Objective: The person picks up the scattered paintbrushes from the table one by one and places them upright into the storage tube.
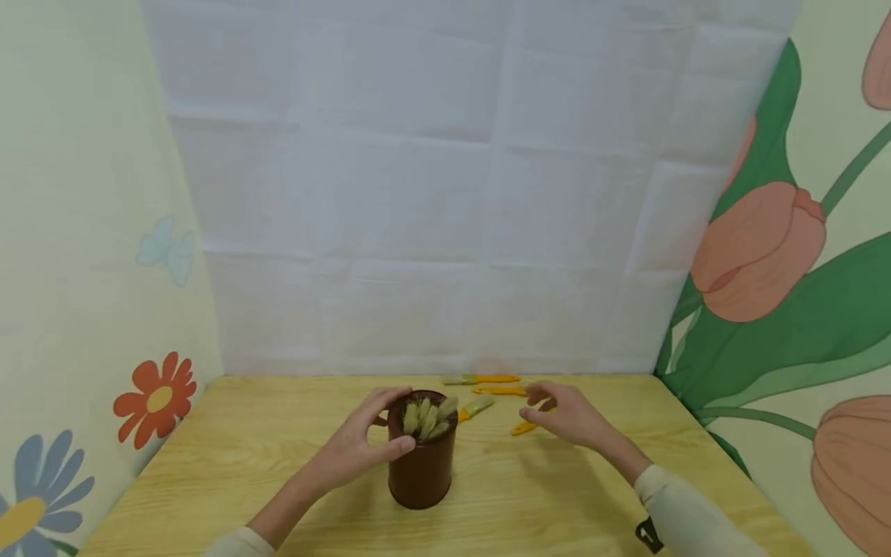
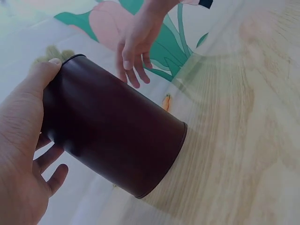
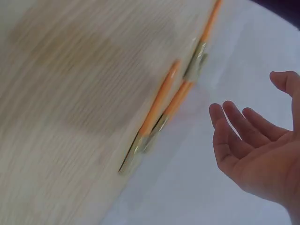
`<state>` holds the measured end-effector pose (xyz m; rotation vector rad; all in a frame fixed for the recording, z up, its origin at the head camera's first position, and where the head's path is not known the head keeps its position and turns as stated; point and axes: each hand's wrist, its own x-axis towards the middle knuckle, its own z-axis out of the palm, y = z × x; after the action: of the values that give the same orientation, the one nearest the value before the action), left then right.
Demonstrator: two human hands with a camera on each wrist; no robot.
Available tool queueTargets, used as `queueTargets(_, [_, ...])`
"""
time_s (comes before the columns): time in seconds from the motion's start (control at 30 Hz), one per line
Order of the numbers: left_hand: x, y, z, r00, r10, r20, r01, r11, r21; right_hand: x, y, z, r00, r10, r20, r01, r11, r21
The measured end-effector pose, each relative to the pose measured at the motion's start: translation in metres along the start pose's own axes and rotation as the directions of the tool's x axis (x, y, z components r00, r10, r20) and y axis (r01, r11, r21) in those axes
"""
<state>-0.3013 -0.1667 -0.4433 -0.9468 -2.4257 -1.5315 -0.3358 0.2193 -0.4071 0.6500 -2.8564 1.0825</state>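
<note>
A dark brown cylindrical cup (image 1: pixel 421 464) stands upright on the wooden table (image 1: pixel 278 464), with several brushes (image 1: pixel 428 418) in it, bristles up. My left hand (image 1: pixel 390 420) grips the cup at its rim, thumb (image 2: pixel 35 93) on the near side and fingers on the far side. My right hand (image 1: pixel 536 406) hovers open to the cup's right, palm down and holding nothing, just over an orange-handled brush (image 1: pixel 524 426). More orange-handled brushes (image 1: pixel 500 391) lie on the table beyond it, also seen as brushes (image 3: pixel 159 105) in the right wrist view beside the open right hand (image 3: pixel 248 117).
A white cloth backdrop (image 1: pixel 445 232) rises at the table's far edge. Flower-printed walls close in on the left (image 1: pixel 153 398) and right (image 1: pixel 766 247). Bare tabletop lies in front of and left of the cup.
</note>
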Motion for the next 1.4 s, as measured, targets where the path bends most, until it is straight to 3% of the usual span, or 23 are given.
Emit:
queueTargets(0.23, [-0.002, -0.001, 0.004, 0.999, -0.041, 0.001, 0.041, 0.998, -0.051, 0.009, 0.023, -0.015, 0.985, 0.165, -0.047, -0.168, 0.984, -0.066])
queueTargets(0.37, [-0.003, -0.002, 0.005, 0.998, -0.060, 0.005, 0.060, 0.995, -0.084, 0.017, 0.039, -0.011, 0.952, 0.296, -0.078, -0.301, 0.952, -0.060])
queueTargets(0.5, [-0.003, -0.002, 0.005, 0.997, -0.074, 0.009, 0.075, 0.991, -0.107, 0.024, 0.050, -0.009, 0.912, 0.407, -0.044, -0.407, 0.913, 0.000])
queueTargets(0.7, [-0.003, 0.001, 0.006, 0.994, -0.111, 0.015, 0.112, 0.980, -0.166, 0.037, 0.059, -0.011, 0.862, 0.507, -0.013, -0.507, 0.862, -0.020])
queueTargets(0.9, [-0.005, 0.002, 0.007, 0.994, -0.111, 0.010, 0.111, 0.978, -0.179, 0.046, 0.063, -0.005, 0.820, 0.572, 0.021, -0.572, 0.821, -0.013])
queueTargets(1.03, [-0.004, 0.002, 0.009, 0.995, -0.100, 0.023, 0.102, 0.980, -0.170, 0.043, 0.063, -0.004, 0.816, 0.578, -0.004, -0.578, 0.816, -0.001])
queueTargets(1.13, [-0.003, 0.001, 0.009, 0.995, -0.100, 0.025, 0.102, 0.981, -0.165, 0.041, 0.063, -0.003, 0.830, 0.557, -0.030, -0.556, 0.831, 0.026])
queueTargets(1.4, [-0.005, 0.000, 0.007, 0.994, -0.103, 0.030, 0.107, 0.980, -0.166, 0.032, 0.066, -0.006, 0.823, 0.567, -0.031, -0.554, 0.814, 0.177])
